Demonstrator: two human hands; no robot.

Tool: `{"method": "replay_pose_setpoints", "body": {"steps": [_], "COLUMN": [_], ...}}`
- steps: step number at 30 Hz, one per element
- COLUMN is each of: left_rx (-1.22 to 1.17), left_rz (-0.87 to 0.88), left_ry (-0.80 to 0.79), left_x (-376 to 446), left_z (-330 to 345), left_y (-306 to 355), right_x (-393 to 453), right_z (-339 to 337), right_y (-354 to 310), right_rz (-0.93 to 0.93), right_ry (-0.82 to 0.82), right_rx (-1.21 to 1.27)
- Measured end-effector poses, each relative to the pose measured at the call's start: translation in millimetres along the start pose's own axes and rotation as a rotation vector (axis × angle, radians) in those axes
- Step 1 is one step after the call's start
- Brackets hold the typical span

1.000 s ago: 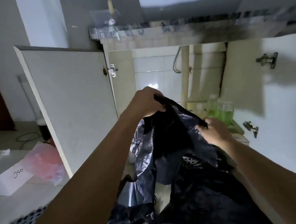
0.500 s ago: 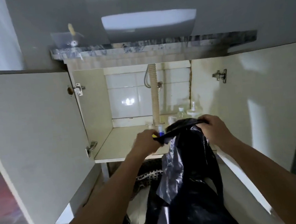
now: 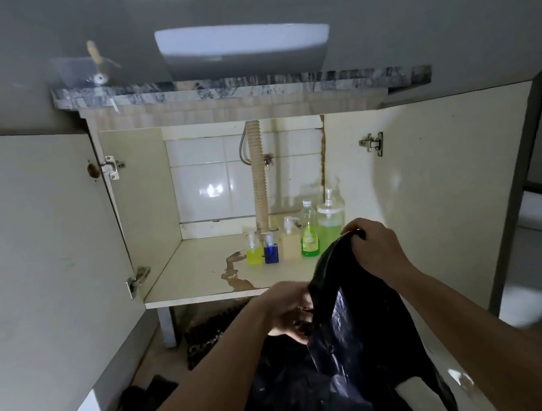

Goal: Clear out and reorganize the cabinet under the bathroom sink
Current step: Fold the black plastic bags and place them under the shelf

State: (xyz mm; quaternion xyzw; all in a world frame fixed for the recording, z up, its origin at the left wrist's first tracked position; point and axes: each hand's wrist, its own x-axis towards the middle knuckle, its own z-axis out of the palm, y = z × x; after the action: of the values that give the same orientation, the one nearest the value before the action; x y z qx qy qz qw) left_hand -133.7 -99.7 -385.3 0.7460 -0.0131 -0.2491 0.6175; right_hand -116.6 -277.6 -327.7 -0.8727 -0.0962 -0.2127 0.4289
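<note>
From the head camera, the cabinet (image 3: 203, 271) under the sink (image 3: 243, 47) stood with both doors swung wide, the left door (image 3: 43, 260) and the right door (image 3: 453, 187) flat to either side. A ribbed drain hose (image 3: 258, 180) ran down the middle of the tiled back wall to the shelf.

Five bottles stood in a close row on the right half of the shelf, right of the hose's foot: a yellow bottle (image 3: 253, 250), a blue bottle (image 3: 271, 250) touching or almost touching it, a pale pump bottle (image 3: 291, 239), a green bottle (image 3: 309, 231), and a big pump jar (image 3: 330, 219) of green liquid at the back right. A brown stain (image 3: 234, 271) spread across the shelf in front of the yellow bottle, down to the front edge.

In front of the cabinet, a black bag (image 3: 350, 323) hung between the hands. The right hand (image 3: 378, 249) was raised, its fingers curled over the bag's top edge and gripping it, just in front of the jar. The left hand (image 3: 288, 309) was lower, below the shelf's front edge, fingers bent at the bag's left side; whether they pinched the plastic could not be told. The rest of the bag sagged in folds toward the floor. A dark mat (image 3: 209, 334) lay on the floor under the shelf.
</note>
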Motion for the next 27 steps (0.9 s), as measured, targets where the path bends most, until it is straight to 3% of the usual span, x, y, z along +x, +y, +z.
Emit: {"method": "replay_pose_setpoints", "body": {"steps": [3,6,8,12,18,20,23,27], "left_rx": [0.224,0.283,0.341,0.541,0.431,0.438,0.547,0.528], "left_rz": [-0.062,-0.169,-0.201,-0.098,0.07,0.16,0.304,0.418], "left_ry": [-0.132,-0.344,-0.329,-0.002,0.235,0.383,0.672,0.853], "left_x": [-6,-12,-13,-8,0,-4,-11,-19], "left_z": [-1,-2,2,13,-5,-22,-46,-60], "left_y": [-10,-13,-12,-18,-22,-19,-14,-9], "right_x": [0,-2,-4,-2,8,9,10,14], "right_z": [2,6,10,19,15,7,3,4], "right_y": [1,4,2,-5,4,10,27,43], "right_rz": [0.02,0.053,0.068,0.089,0.27,0.363,0.492,0.611], "right_ry": [0.047,0.045,0.038,-0.036,-0.078,-0.047,-0.037,-0.128], "right_rx": [-0.027,-0.061,-0.065,0.085,0.385,0.472,0.454,0.357]}}
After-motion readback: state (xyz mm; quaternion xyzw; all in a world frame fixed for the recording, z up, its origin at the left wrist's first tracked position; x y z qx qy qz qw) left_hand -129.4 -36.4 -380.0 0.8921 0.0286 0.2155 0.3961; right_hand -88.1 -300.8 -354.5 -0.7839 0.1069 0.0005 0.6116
